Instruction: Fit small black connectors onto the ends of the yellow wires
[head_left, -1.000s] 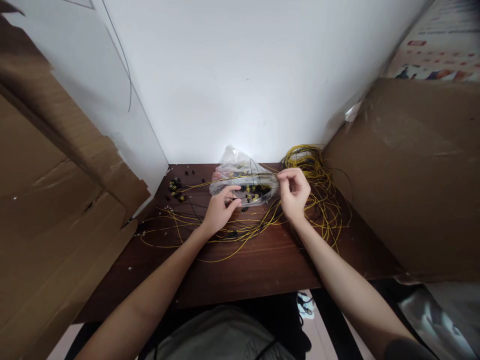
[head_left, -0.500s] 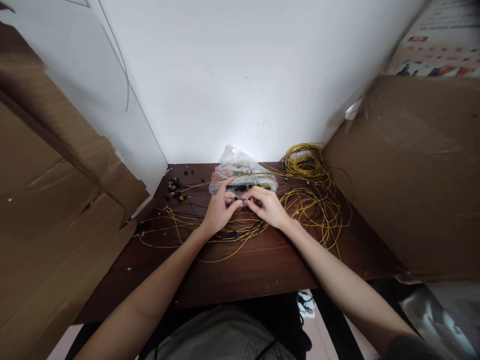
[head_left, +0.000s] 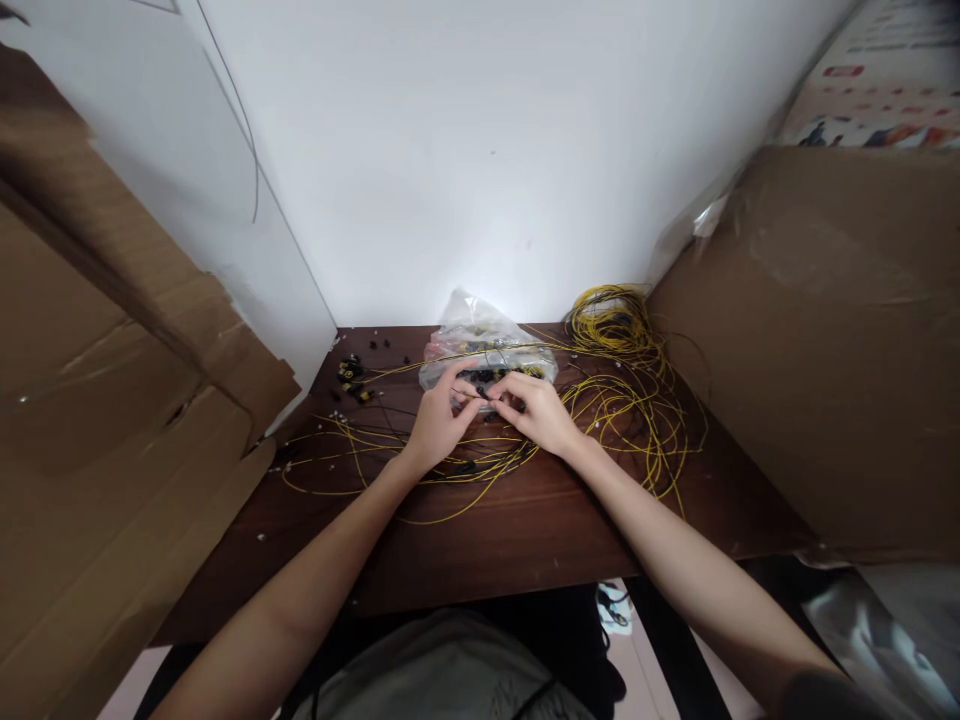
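My left hand (head_left: 441,418) pinches a thin wire between thumb and fingertips, with its index finger raised. Facing it, my right hand (head_left: 538,412) is closed at the fingertips around a small black connector (head_left: 483,393), which sits in the narrow gap between both hands. The fingertips hide much of it. Just behind them lies a clear plastic bag (head_left: 466,312) with black and yellow pieces in it. Yellow and black wires (head_left: 480,478) run across the table below my wrists.
Coiled yellow wires (head_left: 609,318) are piled at the back right, with looser loops (head_left: 637,425) in front. Small black and yellow parts (head_left: 351,372) lie at the back left of the brown table (head_left: 510,550). Cardboard (head_left: 112,400) flanks the left, a carton (head_left: 825,350) the right.
The black piece between my fingertips has shifted slightly right and turned. A thin dark wire above my hands has changed from nearly straight to a curved loop. Both hands stay nearly in place.
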